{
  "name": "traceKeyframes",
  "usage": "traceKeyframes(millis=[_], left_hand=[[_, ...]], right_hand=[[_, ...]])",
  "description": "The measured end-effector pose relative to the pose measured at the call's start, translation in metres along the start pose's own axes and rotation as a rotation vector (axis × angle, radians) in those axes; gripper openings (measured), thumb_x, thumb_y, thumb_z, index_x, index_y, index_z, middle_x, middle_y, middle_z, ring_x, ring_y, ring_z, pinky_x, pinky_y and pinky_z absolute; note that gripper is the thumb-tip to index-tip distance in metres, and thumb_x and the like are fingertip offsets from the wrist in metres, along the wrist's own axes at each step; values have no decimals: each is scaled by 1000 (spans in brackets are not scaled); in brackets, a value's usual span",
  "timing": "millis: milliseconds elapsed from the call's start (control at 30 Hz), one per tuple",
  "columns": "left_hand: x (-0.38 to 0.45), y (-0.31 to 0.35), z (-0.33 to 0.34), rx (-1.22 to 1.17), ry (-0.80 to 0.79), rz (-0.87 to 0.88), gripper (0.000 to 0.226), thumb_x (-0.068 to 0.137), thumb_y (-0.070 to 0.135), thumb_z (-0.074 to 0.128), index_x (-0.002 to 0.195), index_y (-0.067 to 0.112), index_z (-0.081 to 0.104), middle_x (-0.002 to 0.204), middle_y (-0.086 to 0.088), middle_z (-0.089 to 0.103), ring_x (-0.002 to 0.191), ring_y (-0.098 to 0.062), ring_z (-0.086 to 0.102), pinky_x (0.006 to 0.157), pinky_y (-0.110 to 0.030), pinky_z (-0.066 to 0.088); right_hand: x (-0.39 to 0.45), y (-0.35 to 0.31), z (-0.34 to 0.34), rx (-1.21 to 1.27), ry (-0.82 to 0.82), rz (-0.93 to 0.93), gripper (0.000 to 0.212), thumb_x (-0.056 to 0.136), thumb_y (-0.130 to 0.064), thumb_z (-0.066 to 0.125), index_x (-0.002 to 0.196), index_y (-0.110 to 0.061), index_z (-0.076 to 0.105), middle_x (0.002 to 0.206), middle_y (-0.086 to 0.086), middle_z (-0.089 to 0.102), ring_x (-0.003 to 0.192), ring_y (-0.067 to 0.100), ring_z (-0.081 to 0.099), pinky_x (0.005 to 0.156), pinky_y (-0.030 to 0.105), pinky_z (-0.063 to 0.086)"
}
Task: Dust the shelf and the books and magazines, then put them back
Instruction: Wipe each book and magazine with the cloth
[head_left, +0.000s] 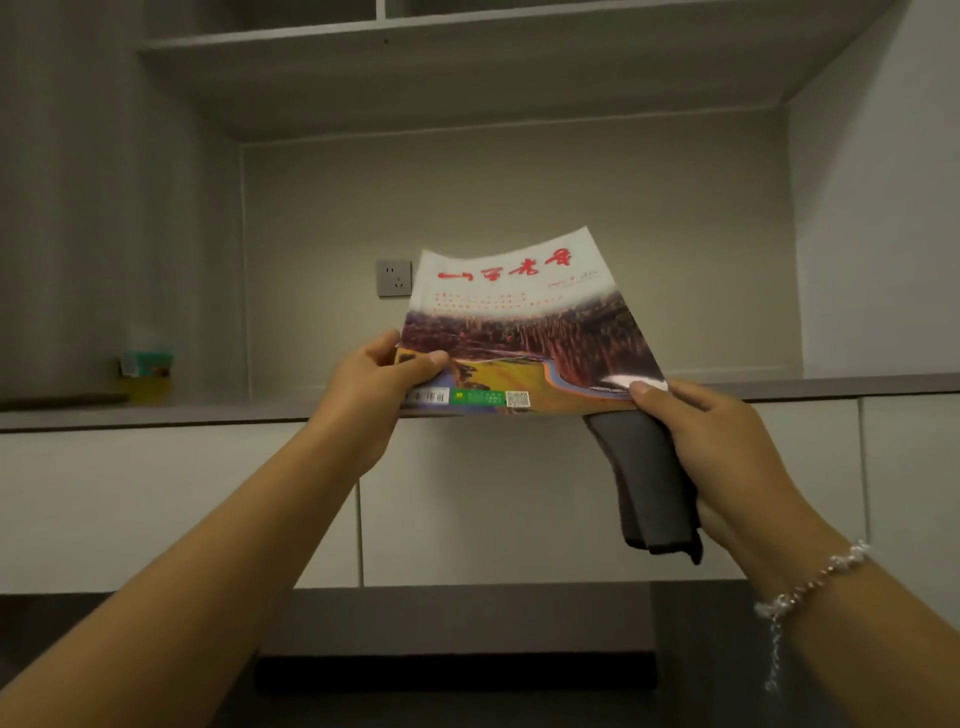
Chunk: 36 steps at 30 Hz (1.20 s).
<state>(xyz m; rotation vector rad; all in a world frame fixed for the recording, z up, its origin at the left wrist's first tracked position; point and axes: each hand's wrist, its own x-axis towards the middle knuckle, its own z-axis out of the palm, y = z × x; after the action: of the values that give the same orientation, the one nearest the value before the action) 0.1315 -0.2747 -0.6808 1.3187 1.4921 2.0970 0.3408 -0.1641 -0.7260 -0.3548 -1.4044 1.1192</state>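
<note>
Holding a magazine (524, 332) up in front of the shelf (208, 410), both hands grip its near edge, the left hand (374, 384) at one corner and the right hand (727, 441) at the other. The left thumb lies curled over the cover while its fingers go underneath, hidden by the pages. The right thumb presses on the glossy corner, and the same hand also clutches a dark grey cloth (649, 483) that hangs down below the magazine beside the palm; how the right fingers wrap the cloth is mostly hidden behind it. A beaded bracelet (810, 582) circles the right wrist. Red title characters on the cover are blurred and hard to read, as is the small print under them. Beyond the left hand, a wall socket (394, 278) is partly covered by the magazine's far corner. Far off past the left hand, a small green and yellow object (146, 364) sits on the shelf, too blurred to identify.
</note>
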Motion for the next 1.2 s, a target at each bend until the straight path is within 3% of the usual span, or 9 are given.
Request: traceKeyframes(millis=[200, 300, 367, 500, 634, 734, 834, 1001, 1201], left_hand=[[-11, -3, -5, -43, -212, 74, 48, 76, 18, 64, 122, 7, 56, 103, -7, 70, 91, -15, 70, 76, -18, 55], [-16, -8, -5, -119, -184, 66, 49, 69, 22, 65, 116, 15, 54, 99, 1, 67, 85, -9, 70, 78, -17, 55], [-15, -12, -5, -81, -163, 89, 57, 69, 26, 66, 123, 13, 54, 105, 4, 63, 97, -11, 65, 88, -21, 51], [-12, -16, -3, -32, -89, 148, 18, 86, 23, 63, 104, 20, 65, 107, -5, 62, 102, -16, 58, 95, -29, 47], [-10, -17, 1, -19, -106, 146, 37, 76, 48, 67, 100, 20, 65, 109, -5, 64, 104, -17, 59, 100, -31, 44], [-2, -16, 4, -67, -13, 83, 36, 86, 37, 61, 112, 13, 63, 114, -7, 64, 104, -16, 63, 85, -24, 49], [8, -19, 4, -55, 98, 45, 55, 89, 33, 63, 138, 15, 47, 105, -2, 65, 78, -9, 65, 71, -23, 48], [15, -28, 10, 6, 199, 23, 56, 88, 37, 64, 140, 26, 45, 71, 1, 65, 49, -6, 60, 52, -19, 42], [21, -28, 17, -51, 244, -54, 62, 87, 36, 65, 143, 22, 42, 70, 0, 66, 47, -7, 60, 39, -15, 38]], right_hand=[[9, 4, 7, 39, 72, 38, 21, 91, -30, 61, 77, -18, 70, 76, 1, 71, 75, 20, 66, 67, 30, 52], [13, 2, 9, 15, 87, 20, 25, 92, -39, 56, 81, -20, 68, 82, 3, 69, 77, 19, 64, 65, 29, 52], [14, 3, 11, -2, 94, 5, 30, 92, -45, 52, 85, -20, 67, 81, 1, 67, 74, 16, 62, 59, 25, 50], [15, 5, 14, -46, 91, -22, 45, 84, -56, 50, 92, -16, 68, 78, -2, 63, 73, 13, 60, 55, 21, 47], [18, 5, 21, -36, 44, -48, 47, 78, -56, 56, 100, -17, 69, 90, -3, 71, 81, 11, 66, 56, 17, 51], [30, 6, 28, -57, 71, -16, 40, 84, -49, 62, 87, -10, 71, 86, 7, 72, 76, 17, 66, 64, 31, 56], [44, 11, 36, -117, 102, 15, 54, 83, -49, 65, 84, 5, 66, 89, 25, 66, 74, 25, 60, 74, 46, 55], [65, 25, 42, -206, 130, 43, 42, 80, -51, 67, 73, -10, 63, 71, 12, 53, 68, 23, 50, 64, 33, 40], [63, 29, 45, -237, 160, 44, 47, 84, -48, 64, 67, -6, 58, 69, 10, 50, 68, 21, 47, 63, 30, 37]])
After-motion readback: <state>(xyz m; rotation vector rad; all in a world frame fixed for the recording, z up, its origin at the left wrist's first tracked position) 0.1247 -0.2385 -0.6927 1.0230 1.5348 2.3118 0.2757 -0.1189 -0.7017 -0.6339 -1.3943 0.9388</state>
